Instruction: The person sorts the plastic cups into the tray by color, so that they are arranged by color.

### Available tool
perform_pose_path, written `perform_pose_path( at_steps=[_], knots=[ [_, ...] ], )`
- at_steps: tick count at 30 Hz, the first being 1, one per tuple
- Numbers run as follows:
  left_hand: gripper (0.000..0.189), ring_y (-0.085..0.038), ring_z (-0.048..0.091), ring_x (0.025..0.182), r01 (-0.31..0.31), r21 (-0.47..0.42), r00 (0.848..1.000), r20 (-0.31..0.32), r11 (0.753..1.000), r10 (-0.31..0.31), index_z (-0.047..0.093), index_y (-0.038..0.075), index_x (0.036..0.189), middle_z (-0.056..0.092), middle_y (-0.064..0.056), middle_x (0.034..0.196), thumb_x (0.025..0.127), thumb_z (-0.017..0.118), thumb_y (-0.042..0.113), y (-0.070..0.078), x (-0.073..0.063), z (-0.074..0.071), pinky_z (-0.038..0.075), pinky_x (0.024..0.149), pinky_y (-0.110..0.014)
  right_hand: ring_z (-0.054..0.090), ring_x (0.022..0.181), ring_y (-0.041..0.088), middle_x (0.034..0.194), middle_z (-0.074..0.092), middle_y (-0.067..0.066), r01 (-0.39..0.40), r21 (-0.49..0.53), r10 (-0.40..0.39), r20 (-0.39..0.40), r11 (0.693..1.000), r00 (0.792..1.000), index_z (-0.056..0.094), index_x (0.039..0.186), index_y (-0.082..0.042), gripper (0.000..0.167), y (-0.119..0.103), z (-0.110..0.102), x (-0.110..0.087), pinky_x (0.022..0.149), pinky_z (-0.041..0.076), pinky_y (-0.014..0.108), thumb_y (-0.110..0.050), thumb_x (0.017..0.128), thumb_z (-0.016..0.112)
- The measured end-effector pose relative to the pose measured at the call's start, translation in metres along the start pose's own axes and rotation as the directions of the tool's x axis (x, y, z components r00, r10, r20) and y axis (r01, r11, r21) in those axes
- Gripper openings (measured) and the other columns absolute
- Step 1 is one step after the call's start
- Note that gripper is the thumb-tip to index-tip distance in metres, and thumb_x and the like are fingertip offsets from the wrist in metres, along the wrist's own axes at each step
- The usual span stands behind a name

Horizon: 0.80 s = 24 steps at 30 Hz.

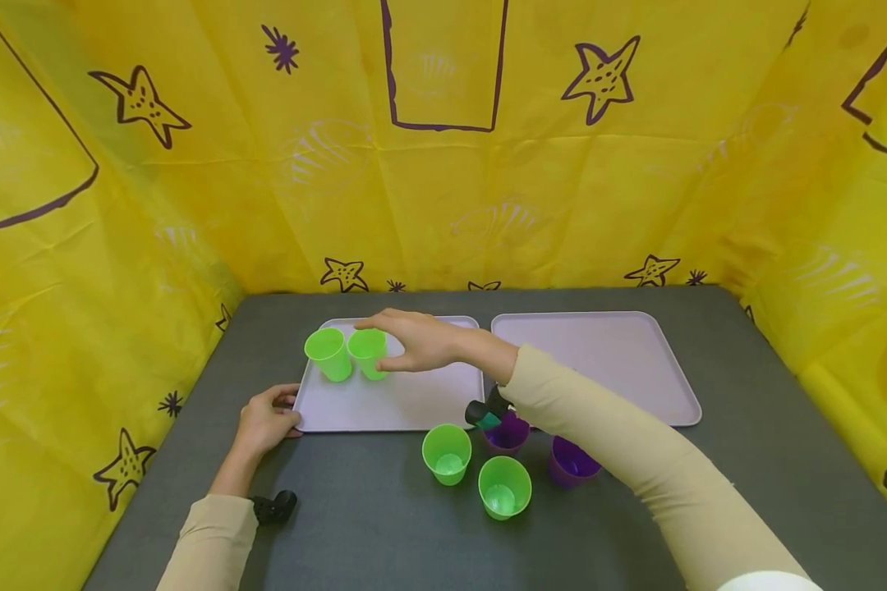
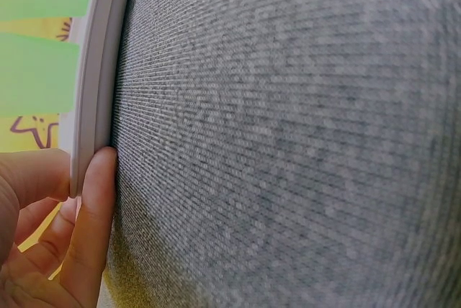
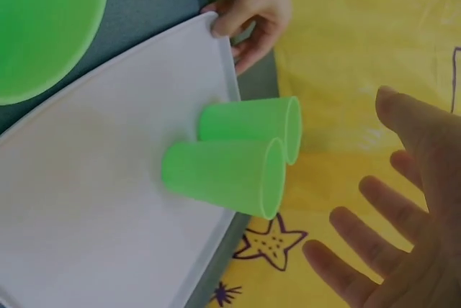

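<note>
Hand [image 1: 414, 338] over cup [image 1: 368, 353] (apparently apart)

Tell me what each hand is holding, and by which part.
Left hand grips the left tray at its near left corner; right hand, fingers spread, holds nothing.

Grey fabric-covered worktop [image 1: 746, 460], yellow starred cloth around three sides. Two pale lilac trays side by side toward 12 o'clock: left tray [image 1: 399, 402] at 11, right tray [image 1: 606, 361] at 1, narrow gap between. Toward 6 o'clock, directly on worktop, four upright cups clustered: two green cups [image 1: 447, 453] [image 1: 504, 487], two purple cups [image 1: 507, 433] [image 1: 572, 461] at their 3 o'clock.
</note>
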State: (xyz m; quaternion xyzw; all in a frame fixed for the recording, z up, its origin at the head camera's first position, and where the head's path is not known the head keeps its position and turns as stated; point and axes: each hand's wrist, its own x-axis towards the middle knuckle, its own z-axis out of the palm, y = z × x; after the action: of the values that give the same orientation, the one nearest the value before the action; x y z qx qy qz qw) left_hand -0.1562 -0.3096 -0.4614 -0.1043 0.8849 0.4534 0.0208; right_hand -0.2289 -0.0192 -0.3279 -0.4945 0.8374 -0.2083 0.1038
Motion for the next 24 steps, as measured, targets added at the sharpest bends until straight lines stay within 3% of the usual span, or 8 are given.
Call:
perform_pose_path(
  at_steps=[5, 12, 17, 24],
  knots=[
    [0.051, -0.018, 0.06, 0.074, -0.002, -0.001, 1.0, 0.0, 1.0, 0.002, 0.051, -0.006, 0.123, 0.053, -0.026, 0.107, 0.073, 0.058, -0.007, -0.001, 0.001, 0.0, 0.058, 0.053, -0.03, 0.044, 0.122, 0.016, 0.137, 0.044, 0.004, 0.062, -0.005, -0.062, -0.017, 0.998, 0.998, 0.038, 0.14, -0.013, 0.061, 0.003, -0.001, -0.011, 0.104, 0.037, 0.026, -0.03, 0.086, 0.062],
    [0.051, -0.018, 0.06, 0.073, -0.007, 0.0, 1.0, -0.004, 1.0, 0.007, 0.051, -0.006, 0.123, 0.054, -0.026, 0.106, 0.072, 0.057, -0.007, -0.002, 0.001, 0.0, 0.057, 0.053, -0.03, 0.051, 0.113, 0.017, 0.134, 0.046, 0.006, 0.139, 0.071, -0.138, -0.011, 0.988, 0.99, 0.039, 0.139, -0.01, 0.062, 0.006, 0.0, -0.03, 0.086, 0.05, 0.025, -0.027, 0.084, 0.064],
    [0.052, -0.018, 0.06, 0.074, -0.004, 0.0, 1.0, -0.004, 1.0, 0.004, 0.05, -0.006, 0.124, 0.053, -0.026, 0.107, 0.072, 0.057, -0.007, -0.001, 0.001, 0.0, 0.057, 0.053, -0.03, 0.05, 0.113, 0.016, 0.133, 0.046, 0.003, 0.153, 0.155, -0.16, 0.034, 0.976, 0.987, 0.039, 0.139, -0.011, 0.063, 0.007, 0.003, -0.045, 0.087, 0.05, 0.022, -0.024, 0.083, 0.066],
    [0.052, -0.018, 0.061, 0.074, -0.001, -0.002, 1.0, -0.002, 1.0, 0.001, 0.05, -0.006, 0.124, 0.053, -0.026, 0.107, 0.072, 0.057, -0.008, 0.0, 0.0, 0.001, 0.058, 0.053, -0.03, 0.047, 0.118, 0.016, 0.137, 0.043, 0.001, 0.141, 0.26, -0.174, 0.11, 0.955, 0.978, 0.036, 0.14, -0.013, 0.066, 0.01, 0.012, -0.064, 0.092, 0.049, 0.026, -0.02, 0.083, 0.066]
  ],
)
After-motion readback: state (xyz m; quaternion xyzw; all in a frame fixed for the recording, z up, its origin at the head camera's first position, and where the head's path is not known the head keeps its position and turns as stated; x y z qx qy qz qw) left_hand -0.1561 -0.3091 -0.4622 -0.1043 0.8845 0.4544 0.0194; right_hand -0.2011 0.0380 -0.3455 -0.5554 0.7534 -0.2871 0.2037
